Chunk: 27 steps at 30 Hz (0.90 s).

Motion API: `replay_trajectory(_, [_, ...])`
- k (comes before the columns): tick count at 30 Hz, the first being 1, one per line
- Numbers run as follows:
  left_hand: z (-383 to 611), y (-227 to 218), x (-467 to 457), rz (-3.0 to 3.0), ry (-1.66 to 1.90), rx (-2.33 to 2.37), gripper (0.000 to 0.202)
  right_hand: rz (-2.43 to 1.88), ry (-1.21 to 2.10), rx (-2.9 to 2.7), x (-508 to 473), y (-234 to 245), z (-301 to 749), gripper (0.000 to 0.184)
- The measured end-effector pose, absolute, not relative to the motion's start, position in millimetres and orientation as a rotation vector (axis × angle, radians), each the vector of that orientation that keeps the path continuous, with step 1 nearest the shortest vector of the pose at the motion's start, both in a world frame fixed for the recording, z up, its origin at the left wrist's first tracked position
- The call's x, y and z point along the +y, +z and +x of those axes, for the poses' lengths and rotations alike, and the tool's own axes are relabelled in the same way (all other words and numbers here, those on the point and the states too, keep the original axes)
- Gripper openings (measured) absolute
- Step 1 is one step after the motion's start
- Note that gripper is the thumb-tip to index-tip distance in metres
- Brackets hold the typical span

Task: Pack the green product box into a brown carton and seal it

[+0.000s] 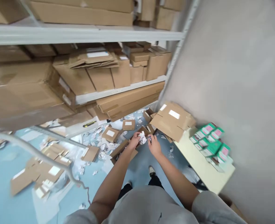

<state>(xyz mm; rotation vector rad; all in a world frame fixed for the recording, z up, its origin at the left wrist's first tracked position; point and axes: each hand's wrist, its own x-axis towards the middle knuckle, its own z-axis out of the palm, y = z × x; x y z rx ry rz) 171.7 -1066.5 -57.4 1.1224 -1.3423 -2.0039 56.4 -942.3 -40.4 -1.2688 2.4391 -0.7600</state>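
Holding: the left hand (134, 140) pinches a crumpled wad of white paper (142, 137) between thumb and fingers, at centre view.
Right hand: the right hand (154, 147) is curled, fingers together, just beside the wad. A small dark item (149, 139) shows at its fingertips, too small to identify; whether it is gripped, cannot tell.
Below hands: an opened cardboard mailer (122, 151) lies on the floor just left of the left hand.
Floor, left: flattened cardboard mailers (51, 168) and torn paper scraps (104, 147) lie scattered across the blue floor (13, 152).
Floor, far: a yellow-and-black utility knife (89, 124) rests on a cardboard carton at the foot of the shelving.
Right: a large flattened carton (172, 121) leans at the far end of a pale yellow board (198, 165). Green-and-white boxes (212, 143) are stacked on that board, beside a grey wall (228, 77).
Far: a white metal shelf (81, 34) carries brown cartons (100, 73).
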Motion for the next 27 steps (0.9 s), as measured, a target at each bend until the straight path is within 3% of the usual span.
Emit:
replay_trajectory(6, [123.5,-11.1,-988.7,0.723,-2.255,-1.637,0.03,-0.858,-0.884,2.759,-833.2,14.9,53.6,0.034])
replay_trajectory(11, [66.8,15.2,-876.7,0.476,-2.26,-1.828,0.022,-0.533,-0.929,2.965,-720.2,39.0,52.6,0.04])
replay_trajectory(14, [29.1,26.0,-798.1,0.261,-2.239,-1.985,0.016,-0.326,-0.889,3.095,-645.2,49.3,49.8,0.044])
replay_trajectory(20, [-29.0,37.1,-610.2,-0.071,-2.199,-2.292,0.019,0.171,-0.871,3.208,-478.1,62.3,54.8,0.035])
replay_trajectory(23, [-36.4,40.5,-507.0,-0.253,-2.318,-2.445,0.026,0.481,-0.922,3.229,-394.4,64.4,68.7,0.032])
replay_trajectory(27, [-26.2,42.6,-389.4,-0.539,-2.558,-2.609,0.022,0.97,-0.969,3.228,-300.2,60.8,99.9,0.043])
